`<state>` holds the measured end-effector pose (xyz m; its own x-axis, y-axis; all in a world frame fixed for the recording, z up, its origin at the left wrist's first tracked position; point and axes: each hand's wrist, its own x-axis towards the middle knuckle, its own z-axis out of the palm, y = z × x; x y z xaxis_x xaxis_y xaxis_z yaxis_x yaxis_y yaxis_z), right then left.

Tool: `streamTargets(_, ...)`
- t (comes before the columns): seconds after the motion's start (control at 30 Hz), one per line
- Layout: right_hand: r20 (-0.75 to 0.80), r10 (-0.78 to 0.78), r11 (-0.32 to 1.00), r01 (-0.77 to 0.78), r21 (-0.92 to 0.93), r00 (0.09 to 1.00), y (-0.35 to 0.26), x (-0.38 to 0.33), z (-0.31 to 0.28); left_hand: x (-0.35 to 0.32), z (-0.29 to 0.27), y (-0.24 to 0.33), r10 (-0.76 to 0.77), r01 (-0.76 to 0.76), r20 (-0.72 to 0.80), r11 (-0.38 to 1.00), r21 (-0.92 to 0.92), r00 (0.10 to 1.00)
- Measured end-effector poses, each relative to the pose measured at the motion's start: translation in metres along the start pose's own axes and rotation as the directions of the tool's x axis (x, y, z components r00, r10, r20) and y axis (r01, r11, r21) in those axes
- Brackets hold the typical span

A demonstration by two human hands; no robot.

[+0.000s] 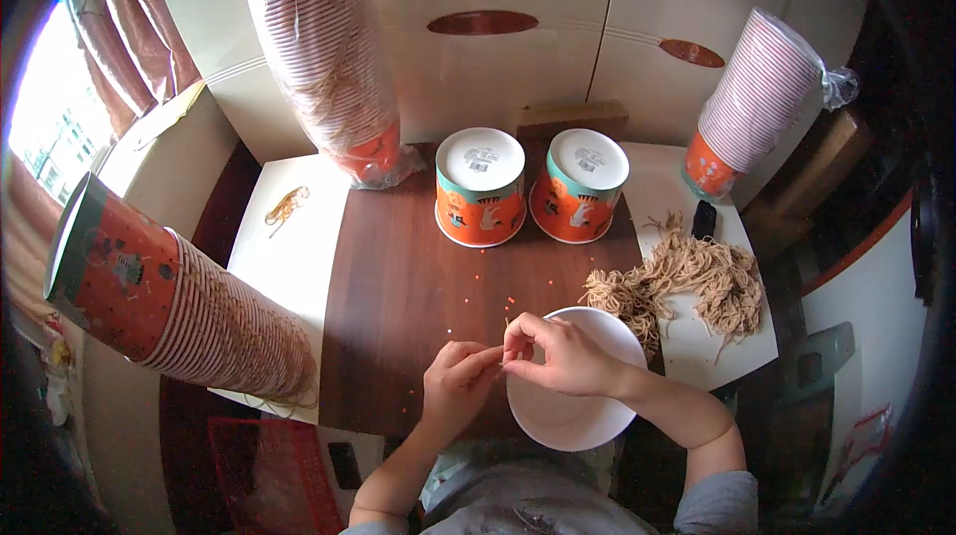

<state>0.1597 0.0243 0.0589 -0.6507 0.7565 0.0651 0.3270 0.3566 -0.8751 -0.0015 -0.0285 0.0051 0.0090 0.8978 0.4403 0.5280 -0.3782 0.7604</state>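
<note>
My left hand point(460, 386) and my right hand point(570, 357) meet above the table's near part, fingertips pinched together. Whatever lies between them is too small to make out; it may be the end of a thin cord. A white open paper bucket point(583, 429) stands under my right hand and wrist, which cover part of its mouth. Beside it on the right lies a loose heap of tan cords point(705, 281). Farther back, two orange and green paper buckets stand upside down, a left one point(480, 212) and a right one point(578, 207), white bases up.
Tall stacks of nested paper buckets stand at back left point(324, 57), back right point(757, 97) and, leaning, at near left point(209, 306). A few tan cords point(287, 209) lie on the white board at left. Small red bits point(510, 304) dot the brown tabletop point(388, 296). A black object point(704, 219) sits behind the heap.
</note>
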Motion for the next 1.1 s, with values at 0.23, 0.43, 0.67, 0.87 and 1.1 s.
streamTargets(0.23, -0.078, -0.087, 0.995, 0.082, -0.059, 0.993, 0.002, 0.001, 0.003, -0.005, -0.004, -0.004, -0.158, 0.223, 0.19, 0.893, -0.391, 0.969)
streamTargets(0.43, -0.09, -0.114, 0.981, 0.097, -0.171, 0.989, 0.008, 0.0, 0.007, -0.008, 0.0, -0.005, -0.255, 0.335, 0.224, 0.811, -0.479, 0.94)
streamTargets(0.67, -0.101, -0.194, 0.919, 0.145, -0.367, 0.976, 0.004, -0.002, 0.007, -0.011, 0.0, -0.006, -0.321, 0.379, 0.203, 0.807, -0.452, 0.925)
streamTargets(0.87, -0.095, -0.271, 0.865, 0.199, -0.461, 0.958, 0.0, -0.002, 0.007, -0.01, -0.005, -0.007, -0.383, 0.545, 0.388, 0.552, -0.631, 0.838)
streamTargets(1.1, -0.056, -0.283, 0.877, 0.234, -0.418, 0.958, -0.001, -0.002, 0.008, -0.013, -0.007, -0.017, -0.339, 0.636, 0.574, 0.103, -0.765, 0.745)
